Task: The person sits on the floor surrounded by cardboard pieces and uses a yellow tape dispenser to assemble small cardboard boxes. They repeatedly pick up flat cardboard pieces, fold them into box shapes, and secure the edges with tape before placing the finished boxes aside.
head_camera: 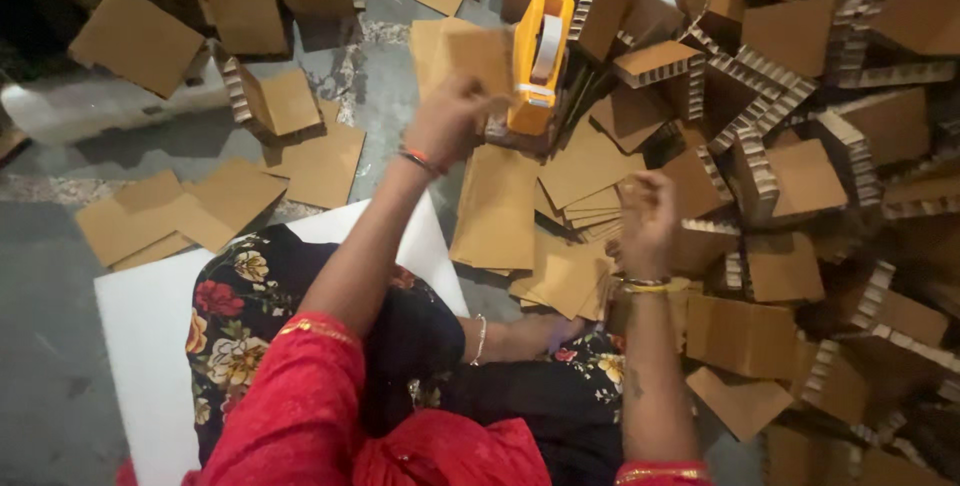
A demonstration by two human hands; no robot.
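Note:
My left hand [448, 124] is raised and grips the handle of a yellow tape dispenser [540, 58] with a roll of pale tape in it. A flat brown cardboard piece [462, 54] shows right behind that hand; whether the hand also holds it is unclear. My right hand [645, 218] hovers lower to the right, fingers loosely bent, with nothing visible in it. It is over a stack of flat cardboard sheets [575, 176]. Both wrists wear bangles.
I sit on a white sheet [150, 326] on a grey floor. A big heap of folded honeycomb cardboard blocks [790, 116] fills the right side. Loose flat cardboard squares [225, 201] lie to the left, with more at the back [135, 38].

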